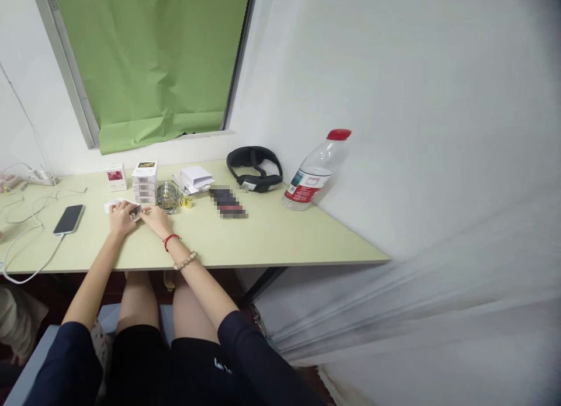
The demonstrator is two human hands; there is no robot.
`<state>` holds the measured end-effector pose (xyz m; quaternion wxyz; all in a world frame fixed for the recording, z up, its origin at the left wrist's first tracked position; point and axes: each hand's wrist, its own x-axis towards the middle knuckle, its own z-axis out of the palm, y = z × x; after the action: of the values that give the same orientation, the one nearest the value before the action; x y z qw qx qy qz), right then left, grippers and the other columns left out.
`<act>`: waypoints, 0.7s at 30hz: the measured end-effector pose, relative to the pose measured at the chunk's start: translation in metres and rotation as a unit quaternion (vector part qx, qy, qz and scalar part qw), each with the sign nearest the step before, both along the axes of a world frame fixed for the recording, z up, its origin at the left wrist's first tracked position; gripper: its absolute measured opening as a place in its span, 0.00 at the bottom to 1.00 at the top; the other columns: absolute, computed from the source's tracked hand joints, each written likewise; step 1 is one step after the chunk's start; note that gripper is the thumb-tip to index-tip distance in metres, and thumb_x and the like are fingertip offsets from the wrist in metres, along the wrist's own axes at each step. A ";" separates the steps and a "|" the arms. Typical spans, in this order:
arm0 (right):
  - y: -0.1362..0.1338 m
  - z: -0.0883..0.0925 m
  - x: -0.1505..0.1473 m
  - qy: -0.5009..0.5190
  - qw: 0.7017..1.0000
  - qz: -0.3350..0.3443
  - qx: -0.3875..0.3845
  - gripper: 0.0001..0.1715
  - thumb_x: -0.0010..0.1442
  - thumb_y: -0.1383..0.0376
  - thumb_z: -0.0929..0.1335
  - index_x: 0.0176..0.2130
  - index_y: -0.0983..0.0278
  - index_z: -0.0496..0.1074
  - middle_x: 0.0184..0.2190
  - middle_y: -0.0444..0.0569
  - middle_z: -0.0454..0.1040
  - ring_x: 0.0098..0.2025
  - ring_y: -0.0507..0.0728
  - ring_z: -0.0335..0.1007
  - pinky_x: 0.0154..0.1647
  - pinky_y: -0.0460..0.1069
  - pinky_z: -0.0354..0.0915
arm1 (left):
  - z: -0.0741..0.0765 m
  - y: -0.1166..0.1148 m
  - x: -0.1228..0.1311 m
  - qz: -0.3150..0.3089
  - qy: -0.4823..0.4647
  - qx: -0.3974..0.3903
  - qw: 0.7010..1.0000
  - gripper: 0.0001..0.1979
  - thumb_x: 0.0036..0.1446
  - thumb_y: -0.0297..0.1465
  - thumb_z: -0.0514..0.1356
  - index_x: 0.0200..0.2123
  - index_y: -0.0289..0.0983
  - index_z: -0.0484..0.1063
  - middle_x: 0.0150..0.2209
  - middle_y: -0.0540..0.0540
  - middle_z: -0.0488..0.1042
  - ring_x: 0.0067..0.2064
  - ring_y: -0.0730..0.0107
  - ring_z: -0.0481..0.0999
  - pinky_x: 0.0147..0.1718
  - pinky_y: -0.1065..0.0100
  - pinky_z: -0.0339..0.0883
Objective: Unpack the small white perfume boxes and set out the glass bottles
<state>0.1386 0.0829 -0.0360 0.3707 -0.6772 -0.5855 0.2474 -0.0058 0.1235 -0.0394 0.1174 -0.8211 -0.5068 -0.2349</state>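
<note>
My left hand (123,218) is closed around a small white box (135,213) lying low over the table, and part of the box shows beyond the fingers. A dark patch is visible at the end of the box facing right. At that end, my right hand (156,220) has its thumb and fingertips pinched together; what they grip is too small to tell. Just behind the hands rises a stack of small white boxes (144,188). A clear glass jar (167,197) stands beside the stack, close to my right hand, with small gold-coloured pieces (186,202) next to it.
Another white box (116,177) stands left of the stack. White folded papers (195,179), a black headset-like band (255,169) and a red-capped bottle (312,178) lie toward the right. A phone (69,219) with a white cable rests on the left of the table (263,242).
</note>
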 end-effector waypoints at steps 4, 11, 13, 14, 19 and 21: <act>0.000 0.000 0.001 -0.008 1.000 0.002 -0.007 0.17 0.60 0.56 0.68 0.46 0.58 0.79 0.44 0.49 0.79 0.50 0.61 0.73 0.47 0.49 0.65 | 0.000 0.000 0.001 -0.003 0.000 0.003 1.000 0.17 0.51 0.28 0.59 0.46 0.40 0.75 0.47 0.42 0.74 0.50 0.54 0.70 0.51 0.53 0.53; -0.002 0.003 0.003 -0.004 1.000 0.001 -0.020 0.16 0.58 0.56 0.69 0.44 0.57 0.81 0.40 0.48 0.79 0.47 0.59 0.74 0.45 0.47 0.65 | -0.001 -0.001 0.001 -0.011 0.008 0.002 1.000 0.15 0.53 0.30 0.59 0.45 0.40 0.75 0.46 0.41 0.74 0.50 0.53 0.69 0.50 0.52 0.53; -0.002 0.003 0.003 0.001 1.000 0.002 -0.017 0.16 0.57 0.57 0.70 0.44 0.57 0.81 0.38 0.47 0.80 0.46 0.58 0.74 0.44 0.47 0.65 | -0.001 -0.001 0.001 -0.011 0.009 0.005 1.000 0.16 0.52 0.30 0.59 0.45 0.40 0.75 0.46 0.41 0.75 0.50 0.53 0.69 0.49 0.53 0.53; -0.002 0.004 0.003 0.004 1.000 0.004 -0.017 0.16 0.56 0.57 0.70 0.44 0.57 0.81 0.38 0.47 0.80 0.46 0.58 0.75 0.44 0.46 0.65 | -0.001 -0.001 0.001 -0.011 0.008 0.006 1.000 0.16 0.52 0.30 0.59 0.45 0.39 0.75 0.46 0.41 0.75 0.50 0.53 0.70 0.49 0.53 0.53; -0.003 0.005 0.003 0.024 0.999 0.030 -0.021 0.15 0.56 0.60 0.71 0.43 0.58 0.81 0.29 0.45 0.79 0.43 0.56 0.75 0.42 0.45 0.64 | -0.001 0.000 0.000 -0.041 0.000 0.004 0.999 0.16 0.52 0.31 0.60 0.46 0.39 0.75 0.45 0.42 0.75 0.49 0.55 0.70 0.48 0.54 0.54; -0.003 0.005 0.003 0.040 0.998 0.036 -0.022 0.13 0.58 0.60 0.70 0.42 0.58 0.81 0.25 0.44 0.77 0.40 0.55 0.75 0.40 0.45 0.64 | -0.001 0.000 0.000 -0.054 0.001 0.004 0.999 0.17 0.51 0.31 0.61 0.46 0.39 0.75 0.44 0.43 0.75 0.48 0.55 0.71 0.47 0.55 0.55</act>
<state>0.1412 0.0801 -0.0312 0.3701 -0.6533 -0.5885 0.2999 -0.0058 0.1234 -0.0400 0.1080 -0.8468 -0.4611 -0.2421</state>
